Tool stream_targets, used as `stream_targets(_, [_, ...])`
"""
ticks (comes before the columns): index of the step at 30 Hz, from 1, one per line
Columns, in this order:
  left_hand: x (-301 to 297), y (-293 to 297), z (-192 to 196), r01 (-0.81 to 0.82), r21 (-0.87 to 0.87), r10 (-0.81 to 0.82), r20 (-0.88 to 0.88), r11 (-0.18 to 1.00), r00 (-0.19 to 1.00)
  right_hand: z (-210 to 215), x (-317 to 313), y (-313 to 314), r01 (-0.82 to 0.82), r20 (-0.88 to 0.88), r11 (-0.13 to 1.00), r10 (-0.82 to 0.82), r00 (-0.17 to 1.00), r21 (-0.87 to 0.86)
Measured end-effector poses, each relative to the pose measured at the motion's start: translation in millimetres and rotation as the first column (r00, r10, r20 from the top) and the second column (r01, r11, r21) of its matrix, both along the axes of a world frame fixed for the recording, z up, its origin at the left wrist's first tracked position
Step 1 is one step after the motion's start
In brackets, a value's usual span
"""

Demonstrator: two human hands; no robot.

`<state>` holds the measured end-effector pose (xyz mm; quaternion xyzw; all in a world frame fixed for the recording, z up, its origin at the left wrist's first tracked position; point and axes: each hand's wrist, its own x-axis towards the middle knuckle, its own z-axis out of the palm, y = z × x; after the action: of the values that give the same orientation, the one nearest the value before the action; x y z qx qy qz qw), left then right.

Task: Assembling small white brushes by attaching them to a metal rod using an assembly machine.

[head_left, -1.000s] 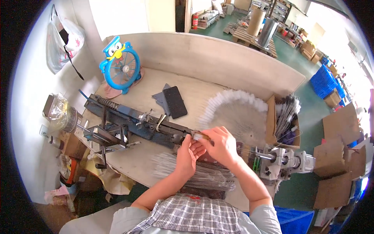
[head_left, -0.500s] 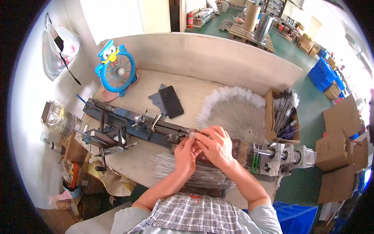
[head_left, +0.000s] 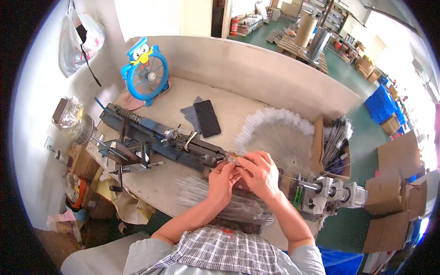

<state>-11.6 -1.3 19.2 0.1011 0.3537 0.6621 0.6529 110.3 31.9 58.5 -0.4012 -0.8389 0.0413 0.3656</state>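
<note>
My left hand [head_left: 222, 185] and my right hand [head_left: 262, 178] meet in front of me at the right end of a long dark metal bench fixture [head_left: 158, 130]. Both are closed in a pinch, fingertips nearly touching. A small pale piece [head_left: 233, 158] shows at the fingertips; its kind is too small to tell, and so is which hand grips it. Below my wrists lies a thick bundle of thin metal wires [head_left: 243, 207]. Beyond my right hand, white-tufted brushes with thin wire stems [head_left: 270, 130] are spread in a fan on the table.
A motor-driven shaft unit [head_left: 327, 190] sits right of my hands. Behind it stands a cardboard box [head_left: 318, 149] of wire brushes. Farther back are a black phone [head_left: 207, 119] and a blue toy-shaped fan [head_left: 146, 75]. A low board [head_left: 256, 62] borders the table's far side.
My view has shifted slightly, moving the surroundings in the picture. My right-hand fingers have changed position a little at the fixture's end. Both hands stay together there.
</note>
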Motion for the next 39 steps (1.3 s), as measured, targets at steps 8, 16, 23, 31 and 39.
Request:
stream_targets(8, [2.3, 0.1, 0.0, -0.032, -0.027, 0.034, 0.065, 0.999, 0.997, -3.4, 0.7, -0.3, -0.011, -0.007, 1.000, 0.010, 1.000, -0.026])
stream_targets(16, [2.3, 1.8, -3.9, -0.031, -0.034, 0.033, 0.051, 0.999, 0.998, -0.4, -1.9, 1.8, -0.030, -0.006, 0.999, 0.030, 1.000, -0.033])
stream_targets(23, [0.9, 0.0, -2.2, -0.003, -0.009, 0.004, 0.089, 1.000, 0.996, -0.4, -2.3, -0.2, 0.009, -0.059, 1.000, -0.011, 0.998, -0.027])
stream_targets(31, [1.9, -0.2, -4.2, 0.008, 0.021, -0.009, 0.047, 1.000, 0.999, -1.8, -0.8, -2.0, 0.075, -0.023, 0.996, -0.074, 0.997, 0.043])
stream_targets(39, [3.4, 0.0, -2.1, -0.008, 0.020, 0.008, 0.001, 1.000, 1.000, 1.1, 1.2, -4.1, 0.059, -0.032, 0.998, -0.058, 0.998, 0.015])
